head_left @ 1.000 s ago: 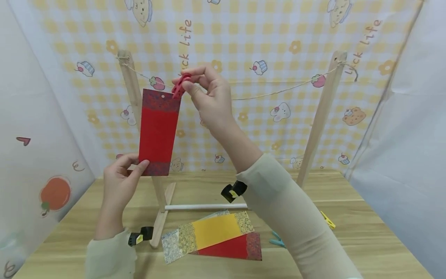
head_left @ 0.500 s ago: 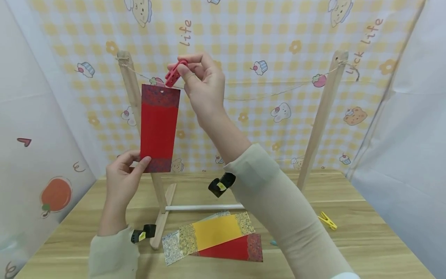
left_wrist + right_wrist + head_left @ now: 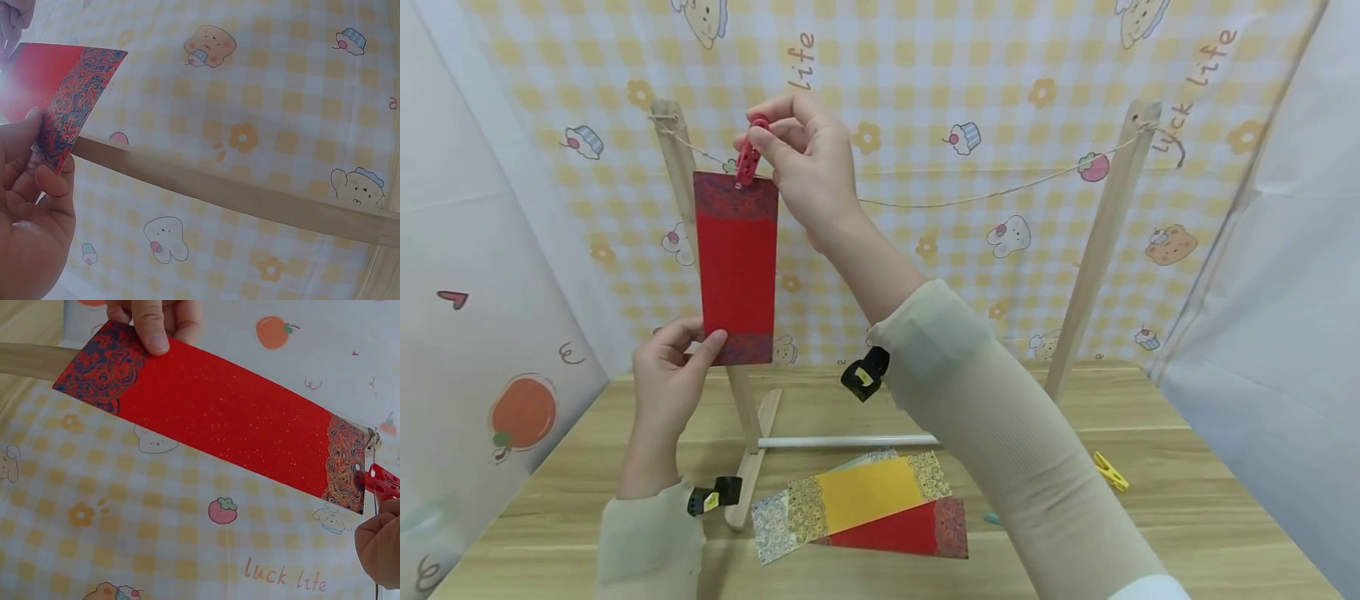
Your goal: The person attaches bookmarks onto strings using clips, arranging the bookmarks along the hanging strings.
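Observation:
A red card with blue-patterned bands at both ends hangs upright in front of the string, at the left of the head view. My left hand pinches its lower left edge between thumb and fingers. In my right hand a red clothespin is pinched, its tip right at the card's top edge beside the small punched hole. The right wrist view shows the clothespin overlapping the patterned end of the card. Behind the card runs the string.
Two wooden posts carry the string, with a white rod low between them. On the table lie a yellow card, another red card, a silver-patterned card and a yellow clothespin. A blue piece shows beside the right sleeve.
My right hand has moved left and up with the clothespin, from the card's top right corner to near the middle of its top edge. The card has risen slightly in my left hand.

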Tool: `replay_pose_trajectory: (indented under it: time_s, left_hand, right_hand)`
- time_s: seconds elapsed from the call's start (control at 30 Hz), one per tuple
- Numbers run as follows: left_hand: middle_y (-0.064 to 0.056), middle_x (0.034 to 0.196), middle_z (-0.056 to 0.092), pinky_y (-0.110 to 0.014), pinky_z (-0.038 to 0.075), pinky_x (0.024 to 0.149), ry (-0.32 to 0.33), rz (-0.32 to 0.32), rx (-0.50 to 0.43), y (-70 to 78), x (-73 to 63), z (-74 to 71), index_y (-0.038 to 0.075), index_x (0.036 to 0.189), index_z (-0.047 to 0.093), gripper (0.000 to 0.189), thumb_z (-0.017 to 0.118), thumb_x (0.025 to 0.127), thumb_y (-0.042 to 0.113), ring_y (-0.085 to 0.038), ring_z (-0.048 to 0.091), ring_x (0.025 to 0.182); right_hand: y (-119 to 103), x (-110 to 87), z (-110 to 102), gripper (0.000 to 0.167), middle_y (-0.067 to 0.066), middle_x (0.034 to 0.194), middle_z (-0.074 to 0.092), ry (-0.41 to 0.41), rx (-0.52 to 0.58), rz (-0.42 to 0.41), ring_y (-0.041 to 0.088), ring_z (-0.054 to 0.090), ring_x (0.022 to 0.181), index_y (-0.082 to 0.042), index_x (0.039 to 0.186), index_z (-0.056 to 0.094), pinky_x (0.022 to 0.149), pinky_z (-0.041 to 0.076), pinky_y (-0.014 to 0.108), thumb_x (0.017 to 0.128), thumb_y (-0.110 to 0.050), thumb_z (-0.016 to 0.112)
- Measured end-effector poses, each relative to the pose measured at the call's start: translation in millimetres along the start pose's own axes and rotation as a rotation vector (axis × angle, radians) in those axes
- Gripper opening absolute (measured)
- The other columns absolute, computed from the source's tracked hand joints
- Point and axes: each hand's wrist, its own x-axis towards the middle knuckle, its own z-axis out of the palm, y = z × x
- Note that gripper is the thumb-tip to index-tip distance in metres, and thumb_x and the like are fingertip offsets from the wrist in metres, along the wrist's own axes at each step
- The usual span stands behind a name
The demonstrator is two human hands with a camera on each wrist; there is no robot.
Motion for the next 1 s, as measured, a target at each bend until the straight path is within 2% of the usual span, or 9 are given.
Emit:
replay_pose_trajectory:
  time_s: [0.13, 0.2, 0.37, 0.57, 0.67, 0.77, 0.87, 0.93, 1.0]
  left_hand:
    - [0.023, 0.079, 0.067, -0.010, 0.051, 0.062, 0.008, -0.003, -0.007, 0.0, -0.6, -0.3, -0.012, 0.099, 0.066, 0.013, 0.069, 0.089, -0.004, 0.002, 0.064, 0.078]
    - [0.022, 0.079, 0.067, -0.011, 0.052, 0.063, 0.003, 0.001, -0.010, -0.1, -0.9, -0.2, -0.013, 0.099, 0.066, 0.014, 0.069, 0.089, -0.003, 0.002, 0.064, 0.077]
    - [0.020, 0.080, 0.067, -0.012, 0.054, 0.066, -0.003, 0.001, -0.020, -0.3, -1.0, 0.8, -0.013, 0.101, 0.066, 0.020, 0.070, 0.090, 0.004, 0.001, 0.064, 0.077]
    - [0.024, 0.078, 0.066, -0.010, 0.051, 0.061, -0.009, 0.021, -0.004, 0.1, 0.7, 1.9, -0.011, 0.100, 0.068, 0.012, 0.068, 0.089, -0.004, 0.003, 0.062, 0.075]
    - [0.027, 0.079, 0.066, -0.010, 0.050, 0.059, -0.021, 0.029, 0.005, 0.0, 1.3, 2.4, -0.011, 0.099, 0.068, 0.011, 0.068, 0.089, -0.006, 0.005, 0.062, 0.075]
    - [0.030, 0.081, 0.066, -0.010, 0.050, 0.060, -0.033, 0.021, 0.017, -0.1, 1.0, 2.3, -0.011, 0.099, 0.069, 0.011, 0.068, 0.089, -0.006, 0.006, 0.062, 0.073]
    - [0.031, 0.081, 0.065, -0.009, 0.050, 0.061, -0.043, 0.011, 0.064, 0.2, 0.0, 1.1, -0.010, 0.100, 0.070, 0.013, 0.069, 0.089, -0.005, 0.007, 0.060, 0.073]
    - [0.031, 0.081, 0.063, -0.007, 0.049, 0.063, -0.050, 0.011, 0.098, 0.9, -0.7, 0.1, -0.009, 0.101, 0.070, 0.014, 0.070, 0.088, -0.004, 0.008, 0.059, 0.075]
    - [0.031, 0.081, 0.062, -0.006, 0.048, 0.065, -0.063, 0.015, 0.121, 1.3, -1.1, -1.4, -0.008, 0.102, 0.071, 0.015, 0.070, 0.088, -0.004, 0.010, 0.059, 0.079]
  right_hand:
    - [1, 0.4, 1, 0.007, 0.013, 0.086, 0.067, -0.031, -0.003, 0.015, 0.023, 0.071, 0.091, 0.002, 0.102, 0.061, 0.079, 0.049, 0.010, 0.095, 0.002, 0.059]
    - [2, 0.4, 2, 0.008, 0.014, 0.088, 0.067, -0.038, -0.010, 0.020, 0.027, 0.071, 0.095, 0.002, 0.103, 0.061, 0.086, 0.050, 0.011, 0.095, 0.002, 0.059]
    - [3, 0.3, 3, 0.009, 0.016, 0.092, 0.071, -0.061, -0.043, 0.047, 0.019, 0.071, 0.089, 0.000, 0.104, 0.062, 0.075, 0.053, 0.017, 0.096, -0.001, 0.059]
    - [6, -0.3, -1, 0.017, 0.019, 0.100, 0.072, -0.108, -0.059, 0.066, 0.021, 0.072, 0.091, -0.001, 0.114, 0.063, 0.070, 0.054, 0.022, 0.097, -0.002, 0.057]
    - [9, -0.3, -5, 0.025, 0.020, 0.105, 0.073, -0.114, -0.075, 0.068, 0.017, 0.071, 0.093, -0.001, 0.122, 0.064, 0.066, 0.048, 0.019, 0.097, -0.003, 0.059]
    - [12, -0.4, -8, 0.031, 0.016, 0.107, 0.074, -0.108, -0.093, 0.086, 0.011, 0.064, 0.071, -0.005, 0.127, 0.065, 0.057, 0.040, 0.020, 0.096, -0.007, 0.063]
    - [14, -1.3, -11, 0.033, 0.011, 0.108, 0.074, -0.109, -0.094, 0.102, 0.012, 0.047, 0.048, -0.008, 0.128, 0.066, 0.048, 0.037, 0.021, 0.095, -0.009, 0.066]
    - [15, -2.8, -13, 0.034, 0.010, 0.110, 0.074, -0.116, -0.087, 0.102, 0.016, 0.038, 0.041, -0.008, 0.128, 0.066, 0.044, 0.037, 0.024, 0.094, -0.009, 0.067]
    - [16, -5.1, -15, 0.035, 0.013, 0.113, 0.073, -0.136, -0.068, 0.083, 0.018, 0.043, 0.041, -0.005, 0.129, 0.064, 0.046, 0.042, 0.025, 0.094, -0.006, 0.066]
